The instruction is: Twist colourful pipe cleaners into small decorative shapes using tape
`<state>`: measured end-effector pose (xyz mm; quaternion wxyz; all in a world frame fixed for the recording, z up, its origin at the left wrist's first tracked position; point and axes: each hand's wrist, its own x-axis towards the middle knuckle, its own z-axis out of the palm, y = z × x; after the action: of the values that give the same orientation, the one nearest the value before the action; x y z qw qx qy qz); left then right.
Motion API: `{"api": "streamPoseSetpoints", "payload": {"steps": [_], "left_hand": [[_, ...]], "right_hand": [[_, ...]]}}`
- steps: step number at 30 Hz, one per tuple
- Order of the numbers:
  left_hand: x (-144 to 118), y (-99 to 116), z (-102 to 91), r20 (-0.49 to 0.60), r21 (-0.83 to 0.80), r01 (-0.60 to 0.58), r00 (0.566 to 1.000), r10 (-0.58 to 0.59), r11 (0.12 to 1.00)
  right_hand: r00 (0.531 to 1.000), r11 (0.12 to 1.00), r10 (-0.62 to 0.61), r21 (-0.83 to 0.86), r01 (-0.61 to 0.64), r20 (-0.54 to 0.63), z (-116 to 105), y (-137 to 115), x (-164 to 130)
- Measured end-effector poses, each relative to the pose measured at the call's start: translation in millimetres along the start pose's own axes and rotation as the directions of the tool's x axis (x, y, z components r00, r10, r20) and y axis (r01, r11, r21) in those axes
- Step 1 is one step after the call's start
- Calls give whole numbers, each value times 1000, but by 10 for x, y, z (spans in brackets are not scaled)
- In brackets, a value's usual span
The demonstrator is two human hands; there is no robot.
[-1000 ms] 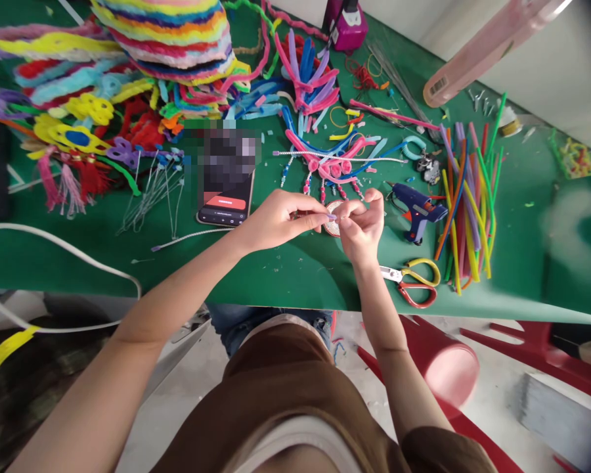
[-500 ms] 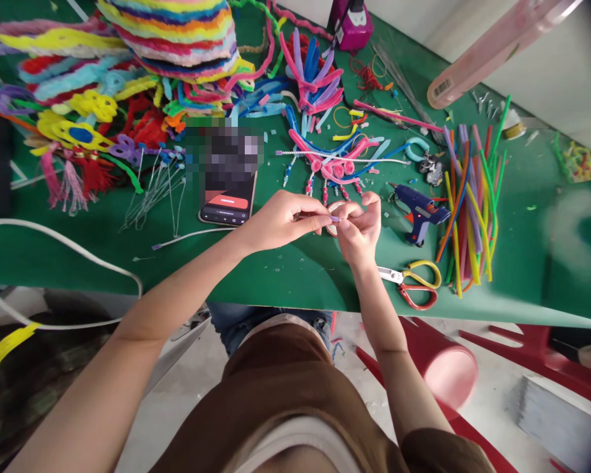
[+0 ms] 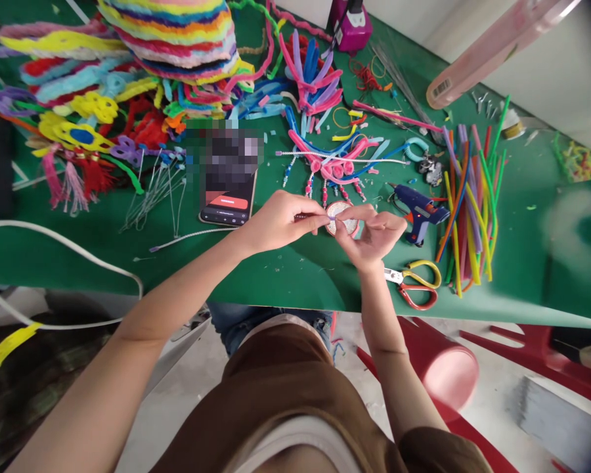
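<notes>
My left hand [image 3: 280, 220] and my right hand [image 3: 372, 233] meet over the green table [image 3: 285, 269] near its front edge. Between them is a small round disc [image 3: 342, 220], white in the middle with a red rim. My left thumb and forefinger pinch a thin purple pipe-cleaner end at the disc's left side. My right hand holds the disc from the right and below, palm turned up. A pink and blue pipe-cleaner piece with beaded strands [image 3: 337, 167] lies just beyond the hands.
A phone [image 3: 226, 197] lies left of the hands. A blue glue gun [image 3: 416, 211], red-and-yellow scissors [image 3: 416, 282] and a bundle of coloured pipe cleaners [image 3: 467, 197] lie to the right. Colourful craft pieces [image 3: 128, 72] fill the far left. A white cable [image 3: 59, 253] curves at left.
My right hand has turned palm up and shifted slightly right, so the disc now shows more fully. My left hand has stayed pinched at the same spot.
</notes>
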<state>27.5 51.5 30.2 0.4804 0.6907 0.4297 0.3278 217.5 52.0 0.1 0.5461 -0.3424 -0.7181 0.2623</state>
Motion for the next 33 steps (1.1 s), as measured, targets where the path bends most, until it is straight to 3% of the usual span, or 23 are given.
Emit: {"api": "streamPoseSetpoints", "payload": {"steps": [3,6,13,18,23,29,33], "left_hand": [[0,1,2,4,-5,11,1000,-11,1000],[-1,6,3,20,-36,39,999,-38,999],[-4,13,-1,60,-64,66,996,-62,996],[-10,3,-8,59,-74,63,997,-59,995],[-25,22,-24,86,-155,113,991,-100,982],[-14,20,-36,133,-164,152,983,-131,975],[-4,7,-58,108,-140,143,986,-129,980]], "right_hand": [[997,994,-63,-89,66,41,-44,-4,9],[998,988,-14,-150,23,62,-48,-20,3],[1000,993,29,112,-30,12,56,-2,-24],[988,981,152,120,-154,28,22,12,1],[987,975,163,155,-160,-9,-4,-26,21],[963,962,229,117,-246,144,-9,37,-40],[967,972,232,-63,-227,105,-259,67,58]]}}
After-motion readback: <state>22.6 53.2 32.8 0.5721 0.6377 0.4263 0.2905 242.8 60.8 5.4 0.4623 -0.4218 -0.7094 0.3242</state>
